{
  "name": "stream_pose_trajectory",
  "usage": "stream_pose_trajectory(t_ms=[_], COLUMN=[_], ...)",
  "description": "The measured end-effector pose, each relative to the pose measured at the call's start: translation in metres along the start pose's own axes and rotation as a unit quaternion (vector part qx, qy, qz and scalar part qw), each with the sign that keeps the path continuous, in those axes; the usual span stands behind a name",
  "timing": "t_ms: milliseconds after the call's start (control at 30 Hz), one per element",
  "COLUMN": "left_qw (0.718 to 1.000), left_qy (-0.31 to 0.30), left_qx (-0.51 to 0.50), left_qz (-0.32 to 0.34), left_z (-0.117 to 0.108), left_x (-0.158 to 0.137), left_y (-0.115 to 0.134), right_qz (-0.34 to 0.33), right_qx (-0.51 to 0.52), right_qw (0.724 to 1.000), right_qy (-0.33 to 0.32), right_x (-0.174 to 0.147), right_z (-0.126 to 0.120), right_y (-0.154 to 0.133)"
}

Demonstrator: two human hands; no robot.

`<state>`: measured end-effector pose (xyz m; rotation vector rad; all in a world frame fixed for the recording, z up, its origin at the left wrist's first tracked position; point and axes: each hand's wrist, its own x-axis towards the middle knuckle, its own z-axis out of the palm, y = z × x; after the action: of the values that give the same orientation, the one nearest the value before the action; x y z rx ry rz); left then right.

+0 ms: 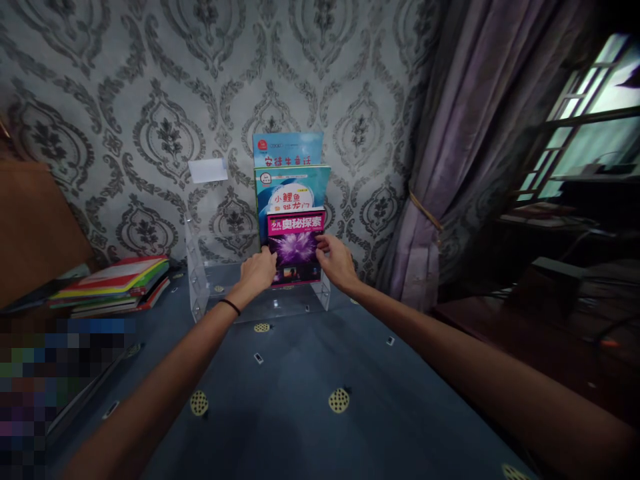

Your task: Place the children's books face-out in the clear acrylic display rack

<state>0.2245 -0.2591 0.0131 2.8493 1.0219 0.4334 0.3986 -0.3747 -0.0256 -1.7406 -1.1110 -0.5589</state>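
A purple and black book (295,248) with a pink border stands upright at the front of a clear acrylic rack (196,273). My left hand (259,270) grips its left edge, fingers closed round it. At the opposite edge, my right hand (336,259) pinches the same book with thumb and fingertips. Behind it rises a teal book (293,179) with a white oval on its cover, partly hidden. A light blue book (289,144) stands furthest back, with only its top part showing.
A stack of colourful books (117,283) lies at the left beside a brown box (37,230). A white label card (208,171) tops the rack. Patterned blue cloth (280,400) covers the table. A tied curtain (425,180) hangs at the right. The lower left is pixelated.
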Motion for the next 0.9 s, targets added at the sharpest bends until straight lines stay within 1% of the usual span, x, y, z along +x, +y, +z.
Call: stream_pose_trajectory(t_ms=[233,633,800,900], left_qw=[1.0,1.0,0.999,0.998], left_qy=[0.0,0.026,0.033,0.062], left_qx=[0.0,0.012,0.013,0.025], left_qz=[0.002,0.009,0.01,0.021], left_z=[-0.001,-0.001,-0.009,-0.012], left_x=[-0.001,-0.003,-0.014,-0.028], left_y=[-0.002,-0.007,-0.012,-0.019], right_qz=[0.0,0.011,0.037,0.047], right_qx=[0.005,0.025,0.063,0.098], right_qw=[1.0,1.0,0.997,0.994], right_qy=[-0.004,-0.013,-0.007,-0.01], right_x=[0.0,-0.003,-0.001,-0.013], right_z=[0.0,-0.001,-0.006,-0.009], right_y=[0.0,-0.008,-0.015,-0.022])
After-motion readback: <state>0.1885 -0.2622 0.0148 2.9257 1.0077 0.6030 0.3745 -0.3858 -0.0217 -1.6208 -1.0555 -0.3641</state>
